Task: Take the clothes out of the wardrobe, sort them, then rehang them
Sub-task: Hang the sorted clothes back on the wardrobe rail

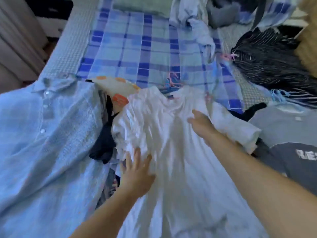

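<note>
**Both our hands flat on the white shirt**

We have the white shirt [171, 143] spread on the bed, over the blue checked blanket [133, 48]. Our left hand [137, 174] presses on its left side with straight, spread fingers, holding nothing. Our right hand [202, 125] lies flat higher up, near the shirt's right shoulder, fingers relaxed. Just left of the shirt lies a light blue buttoned shirt [42, 143]; to its right a grey T-shirt [291, 134] and a black striped garment [274, 62].
</note>
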The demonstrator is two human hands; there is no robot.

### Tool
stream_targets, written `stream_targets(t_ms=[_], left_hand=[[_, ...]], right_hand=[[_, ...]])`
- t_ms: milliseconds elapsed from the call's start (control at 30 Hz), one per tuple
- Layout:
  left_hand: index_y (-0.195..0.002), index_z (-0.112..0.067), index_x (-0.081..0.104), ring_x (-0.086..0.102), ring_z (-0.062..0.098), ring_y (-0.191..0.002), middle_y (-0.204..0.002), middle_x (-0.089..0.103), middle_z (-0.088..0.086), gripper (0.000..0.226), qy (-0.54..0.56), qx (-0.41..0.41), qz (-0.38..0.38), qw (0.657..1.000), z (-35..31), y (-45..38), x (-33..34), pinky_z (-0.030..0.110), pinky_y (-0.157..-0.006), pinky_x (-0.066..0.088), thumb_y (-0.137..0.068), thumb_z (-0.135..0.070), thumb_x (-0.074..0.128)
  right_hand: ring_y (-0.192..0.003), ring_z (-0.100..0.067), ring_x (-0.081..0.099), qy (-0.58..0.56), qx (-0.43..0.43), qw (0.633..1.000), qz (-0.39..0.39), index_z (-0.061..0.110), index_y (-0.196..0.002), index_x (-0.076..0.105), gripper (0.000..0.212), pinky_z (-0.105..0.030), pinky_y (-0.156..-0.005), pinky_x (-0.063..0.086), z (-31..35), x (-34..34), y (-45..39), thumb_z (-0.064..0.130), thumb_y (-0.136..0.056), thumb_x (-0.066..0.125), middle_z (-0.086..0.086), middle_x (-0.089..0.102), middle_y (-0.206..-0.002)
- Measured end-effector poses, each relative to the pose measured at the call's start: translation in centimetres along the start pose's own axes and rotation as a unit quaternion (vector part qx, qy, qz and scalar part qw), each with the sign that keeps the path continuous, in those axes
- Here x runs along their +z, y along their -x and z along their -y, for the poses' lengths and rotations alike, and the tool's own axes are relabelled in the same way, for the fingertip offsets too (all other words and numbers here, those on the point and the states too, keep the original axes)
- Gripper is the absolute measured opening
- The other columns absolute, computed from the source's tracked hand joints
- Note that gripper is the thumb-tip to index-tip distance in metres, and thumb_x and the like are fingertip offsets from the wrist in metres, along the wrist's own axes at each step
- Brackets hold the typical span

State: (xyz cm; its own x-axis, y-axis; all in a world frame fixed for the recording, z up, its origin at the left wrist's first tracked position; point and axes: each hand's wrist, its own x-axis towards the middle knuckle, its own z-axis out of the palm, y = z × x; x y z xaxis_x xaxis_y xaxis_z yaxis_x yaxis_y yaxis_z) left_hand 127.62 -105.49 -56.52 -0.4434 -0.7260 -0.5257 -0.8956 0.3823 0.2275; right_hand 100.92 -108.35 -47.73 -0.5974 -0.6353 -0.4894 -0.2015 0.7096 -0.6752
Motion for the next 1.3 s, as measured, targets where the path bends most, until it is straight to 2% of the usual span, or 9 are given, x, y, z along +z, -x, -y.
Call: stream_targets(t_ms=[100, 267, 400, 500, 600, 700, 800, 900, 1301], left_hand=[[-0.154, -0.048, 0.009, 0.006, 0.048, -0.149, -0.166, -0.016, 0.005, 0.08, 0.008, -0.007, 0.004, 1.0, 3.8, 1.6, 4.6, 0.068, -0.103, 0.039, -0.089, -0.056, 0.055], [-0.154, -0.045, 0.003, 0.003, 0.037, -0.152, -0.163, -0.027, -0.001, 0.083, -0.005, 0.013, 0.056, 0.998, 5.4, 0.8, 3.1, 0.052, -0.104, 0.043, -0.089, -0.033, 0.053], [-0.128, -0.025, 0.054, 0.048, 0.042, -0.112, -0.131, 0.051, 0.022, 0.088, -0.083, -0.003, 0.052, 0.995, 4.3, 0.1, 2.5, 0.061, -0.079, 0.049, -0.046, -0.019, 0.086], [-0.086, -0.02, 0.072, 0.052, 0.035, -0.087, -0.1, 0.049, 0.01, 0.041, -0.114, 0.04, -0.017, 0.993, 2.0, -1.1, 1.3, 0.049, -0.075, 0.046, -0.047, -0.018, 0.082], [-0.089, -0.019, 0.07, 0.049, 0.032, -0.099, -0.108, 0.052, 0.006, 0.021, -0.058, 0.074, -0.102, 0.99, -0.5, -3.4, -1.1, 0.045, -0.081, 0.048, -0.073, -0.029, 0.06], [-0.134, -0.023, 0.055, 0.035, 0.038, -0.135, -0.147, 0.041, 0.014, 0.044, -0.008, 0.06, -0.154, 0.986, -2.8, -6.7, -3.6, 0.051, -0.109, 0.037, -0.092, -0.035, 0.049], [-0.159, -0.035, 0.022, 0.0, 0.035, -0.155, -0.169, 0.006, 0.011, 0.063, -0.015, 0.024, -0.149, 0.988, -2.2, -10.9, -3.3, 0.05, -0.124, 0.003, -0.098, -0.051, 0.03], [-0.161, -0.039, 0.012, -0.019, 0.028, -0.154, -0.168, -0.014, 0.002, 0.068, -0.042, -0.016, -0.103, 0.994, -0.5, -14.1, 0.4, 0.055, -0.124, 0.001, -0.096, -0.059, 0.015], [-0.158, -0.039, 0.027, 0.0, 0.031, -0.157, -0.17, 0.007, 0.004, 0.07, -0.059, -0.033, -0.15, 0.986, 0.0, -16.6, 5.5, 0.061, -0.117, 0.02, -0.092, -0.06, 0.036]], right_hand=[[-0.15, -0.028, 0.017, 0.332, 0.025, 0.938, 0.095, 0.023, -0.158, 0.018, 0.069, -0.031, -0.117, 0.024, -11.7, 1.2, 1.4, 0.041, -0.1, 0.05, -0.011, 0.011, -0.165], [-0.153, -0.027, -0.001, 0.444, -0.056, 0.889, 0.103, 0.026, -0.158, 0.02, 0.065, -0.039, -0.122, 0.012, -17.3, -0.8, 4.0, 0.031, -0.101, 0.051, -0.006, -0.001, -0.166], [-0.151, -0.032, -0.001, 0.49, -0.05, 0.869, 0.052, 0.023, -0.157, 0.022, 0.072, -0.046, -0.122, 0.01, -19.3, -1.6, 5.6, 0.025, -0.094, 0.056, -0.01, 0.001, -0.166], [-0.151, -0.028, -0.019, 0.493, 0.044, 0.852, 0.171, 0.031, -0.158, 0.004, 0.071, -0.044, -0.123, 0.005, -20.6, -2.7, 5.3, 0.027, -0.099, 0.044, 0.003, -0.023, -0.163], [-0.146, -0.031, 0.023, 0.458, 0.076, 0.865, 0.19, 0.025, -0.147, 0.039, 0.048, -0.038, -0.114, 0.029, -17.3, -2.6, 3.8, 0.034, -0.1, 0.04, -0.006, 0.021, -0.162], [-0.107, -0.026, 0.059, 0.414, 0.037, 0.893, 0.175, 0.015, -0.112, 0.061, 0.028, -0.033, -0.081, 0.048, -12.2, -3.1, 2.0, 0.03, -0.098, 0.041, -0.005, 0.061, -0.118], [-0.117, -0.022, 0.057, 0.36, -0.068, 0.924, 0.111, 0.019, -0.128, 0.061, 0.034, -0.033, -0.096, 0.047, -6.7, -3.5, -1.8, 0.03, -0.1, 0.045, -0.001, 0.06, -0.128], [-0.118, -0.026, 0.056, 0.318, -0.19, 0.928, 0.03, 0.017, -0.126, 0.063, 0.032, -0.034, -0.097, 0.044, -1.9, -2.7, -9.5, 0.023, -0.097, 0.05, -0.005, 0.063, -0.125], [-0.101, -0.037, 0.053, 0.379, -0.34, 0.857, -0.08, 0.016, -0.109, 0.072, 0.021, -0.039, -0.078, 0.047, -0.5, 4.1, -32.6, 0.023, -0.094, 0.06, -0.012, 0.066, -0.105]])
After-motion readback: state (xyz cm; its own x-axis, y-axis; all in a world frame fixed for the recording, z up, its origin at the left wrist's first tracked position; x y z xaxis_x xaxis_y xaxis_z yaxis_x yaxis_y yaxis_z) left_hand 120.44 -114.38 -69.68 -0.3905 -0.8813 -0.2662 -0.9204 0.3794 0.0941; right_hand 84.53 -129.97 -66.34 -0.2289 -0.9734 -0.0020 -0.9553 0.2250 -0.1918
